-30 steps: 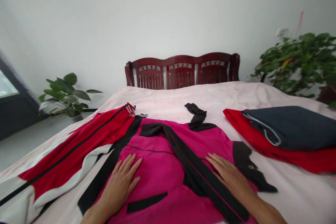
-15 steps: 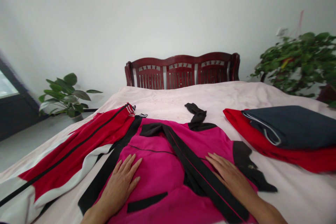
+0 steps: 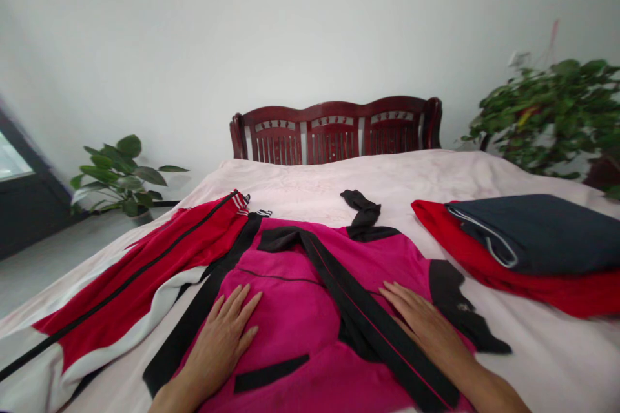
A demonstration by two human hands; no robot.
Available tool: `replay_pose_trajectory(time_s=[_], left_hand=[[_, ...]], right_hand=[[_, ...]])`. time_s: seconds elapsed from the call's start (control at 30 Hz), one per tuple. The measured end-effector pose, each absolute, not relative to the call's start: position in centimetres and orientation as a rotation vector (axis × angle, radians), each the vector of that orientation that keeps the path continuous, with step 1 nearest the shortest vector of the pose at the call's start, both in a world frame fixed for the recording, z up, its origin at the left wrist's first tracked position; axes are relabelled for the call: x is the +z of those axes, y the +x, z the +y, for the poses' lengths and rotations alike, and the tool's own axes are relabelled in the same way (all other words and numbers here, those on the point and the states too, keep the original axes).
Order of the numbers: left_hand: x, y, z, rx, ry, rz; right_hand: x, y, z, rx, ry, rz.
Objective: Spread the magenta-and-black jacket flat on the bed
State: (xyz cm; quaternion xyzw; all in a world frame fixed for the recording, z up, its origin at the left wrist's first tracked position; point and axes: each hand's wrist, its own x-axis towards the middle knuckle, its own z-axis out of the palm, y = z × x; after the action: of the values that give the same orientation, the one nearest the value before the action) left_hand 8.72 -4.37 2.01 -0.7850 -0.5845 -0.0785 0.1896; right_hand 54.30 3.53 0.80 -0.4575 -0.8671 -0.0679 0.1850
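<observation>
A magenta and black jacket [image 3: 290, 313] is spread on the bed in front of me. My left hand [image 3: 223, 332] lies flat on its left half, fingers stretched out, above a black pocket strip [image 3: 271, 373]. On the jacket's right side rests my right hand [image 3: 422, 317], fingers extended and palm down, beside a black strip of cloth with a thin pink line [image 3: 368, 316] that runs diagonally across the front. One black sleeve end [image 3: 363, 210] pokes out beyond the far edge. Neither hand grips anything.
Left of the jacket lies a red, white and black garment [image 3: 159, 277]. At the right, a folded dark navy garment [image 3: 542, 232] sits on red cloth [image 3: 527, 293]. A pale pink sheet [image 3: 300, 187] covers the bed, with a wooden headboard [image 3: 334, 135] behind. Potted plants [image 3: 121, 174] flank it.
</observation>
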Motion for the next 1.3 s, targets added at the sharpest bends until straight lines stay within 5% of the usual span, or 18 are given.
replay_pose_trajectory(time_s=[1.3], left_hand=[[2.10, 8.74, -4.39, -0.243, -2.226, -1.653]], right_hand=[[0.84, 54.19, 3.54, -0.200, -1.282, -2.441]])
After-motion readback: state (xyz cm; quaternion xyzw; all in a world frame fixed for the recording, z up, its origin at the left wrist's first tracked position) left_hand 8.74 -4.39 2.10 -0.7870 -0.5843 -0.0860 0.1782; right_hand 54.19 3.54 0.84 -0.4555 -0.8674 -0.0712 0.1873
